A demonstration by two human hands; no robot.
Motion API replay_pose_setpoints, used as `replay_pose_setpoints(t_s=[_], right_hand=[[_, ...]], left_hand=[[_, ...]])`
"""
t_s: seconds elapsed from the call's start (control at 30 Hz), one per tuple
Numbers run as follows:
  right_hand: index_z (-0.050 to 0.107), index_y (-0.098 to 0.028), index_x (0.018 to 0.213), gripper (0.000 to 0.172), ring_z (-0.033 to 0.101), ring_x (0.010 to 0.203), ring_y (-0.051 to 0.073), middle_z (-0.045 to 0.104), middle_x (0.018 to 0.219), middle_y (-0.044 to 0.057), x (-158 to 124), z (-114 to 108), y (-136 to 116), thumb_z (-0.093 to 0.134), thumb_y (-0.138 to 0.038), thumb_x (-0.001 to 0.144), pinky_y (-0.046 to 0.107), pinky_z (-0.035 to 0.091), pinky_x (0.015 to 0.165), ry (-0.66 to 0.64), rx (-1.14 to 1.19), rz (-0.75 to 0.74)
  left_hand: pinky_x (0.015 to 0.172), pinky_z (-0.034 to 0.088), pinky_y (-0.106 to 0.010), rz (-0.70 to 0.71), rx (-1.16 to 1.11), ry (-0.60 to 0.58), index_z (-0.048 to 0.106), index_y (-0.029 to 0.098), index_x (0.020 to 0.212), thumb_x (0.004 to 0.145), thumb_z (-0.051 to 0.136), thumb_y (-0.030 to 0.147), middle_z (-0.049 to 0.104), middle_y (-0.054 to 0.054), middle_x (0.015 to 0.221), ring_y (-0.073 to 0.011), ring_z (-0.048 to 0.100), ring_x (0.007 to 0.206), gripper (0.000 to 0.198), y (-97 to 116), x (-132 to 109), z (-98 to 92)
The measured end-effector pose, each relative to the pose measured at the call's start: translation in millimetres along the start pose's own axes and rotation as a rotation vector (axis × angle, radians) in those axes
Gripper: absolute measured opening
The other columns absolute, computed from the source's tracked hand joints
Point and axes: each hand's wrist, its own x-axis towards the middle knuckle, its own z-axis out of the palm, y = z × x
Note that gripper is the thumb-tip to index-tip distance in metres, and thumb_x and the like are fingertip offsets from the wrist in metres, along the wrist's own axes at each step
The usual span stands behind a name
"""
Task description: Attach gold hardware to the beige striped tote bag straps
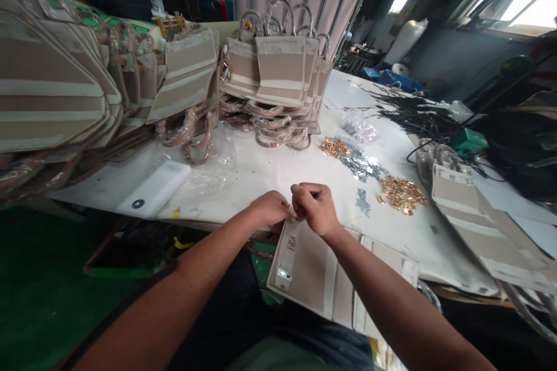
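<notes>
Seemingly for close work, a canvas tote bag (311,278) is kept at the tabletop (226,197) edge beneath the nearly shut fingers (304,190) of the left hand (270,208) and right hand (315,208) (what they pinch is hidden).

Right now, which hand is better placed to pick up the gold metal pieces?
Probably the right hand: it is nearer the gold metal pieces, and the left hand sits farther away.

No legible txt; sm. printed tag (291,243) on beige tote (313,278) too blurry to read
</notes>
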Motion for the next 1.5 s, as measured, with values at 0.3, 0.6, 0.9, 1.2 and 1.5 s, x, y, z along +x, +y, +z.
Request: replay_pose_setpoints(t_s=[0.3, 0.6, 0.9, 1.2, 1.5], right_hand=[[0.054, -0.024, 0.055, 0.059, 0.047, 0.049, 0.016, 0.051, 0.054, 0.000, -7, -5, 3, 0.066, -0.055, 0.103, 0.031, 0.037, 0.051, 0.108, 0.245, -0.121], [0.052, -0.024, 0.054, 0.061, 0.045, 0.048, 0.016, 0.050, 0.053, 0.000, -3, -3, 9, 0.064, -0.059, 0.103, 0.030, 0.036, 0.050, 0.124, 0.257, -0.086], [0.053, -0.024, 0.054, 0.062, 0.045, 0.048, 0.016, 0.051, 0.052, 0.000, -3, -8, 2, 0.065, -0.060, 0.103, 0.031, 0.035, 0.050, 0.136, 0.252, -0.095], [0.051, -0.023, 0.053, 0.062, 0.046, 0.049, 0.015, 0.050, 0.052, -0.001, -13, -13, 10, 0.062, -0.056, 0.105, 0.030, 0.038, 0.053, 0.186, 0.233, -0.113], [0.078, -0.022, 0.121, 0.059, 0.070, 0.079, 0.024, 0.074, 0.110, 0.007, -111, -33, -12, 0.095, -0.061, 0.080, 0.031, 0.050, 0.068, -0.104, -0.733, 0.029]], left_hand=[[0.051, 0.033, -0.029, 0.021, 0.108, -0.057, 0.062, 0.020, 0.069, 0.087, 0.066, 0.026, 0.048, 0.005, 0.045, -0.0148, 0.049, 0.042, 0.019, 2, -6, -0.5], [0.050, 0.033, -0.029, 0.022, 0.158, -0.011, 0.062, 0.020, 0.070, 0.086, 0.063, 0.024, 0.051, 0.003, 0.047, -0.0155, 0.050, 0.043, 0.016, -1, -2, 1.2], [0.050, 0.034, -0.028, 0.004, 0.170, 0.011, 0.065, 0.019, 0.075, 0.088, 0.063, 0.026, 0.051, 0.004, 0.049, -0.0151, 0.051, 0.044, 0.014, -2, -2, 3.7], [0.051, 0.033, -0.028, 0.042, 0.165, 0.019, 0.066, 0.020, 0.077, 0.091, 0.065, 0.034, 0.051, 0.004, 0.045, -0.0156, 0.050, 0.042, 0.020, -6, -3, 2.5], [0.046, 0.031, -0.025, 0.069, 0.045, 0.015, 0.064, 0.019, 0.075, 0.082, 0.074, 0.053, 0.051, 0.005, 0.048, -0.0126, 0.047, 0.041, 0.036, 0, -19, -1.6]])
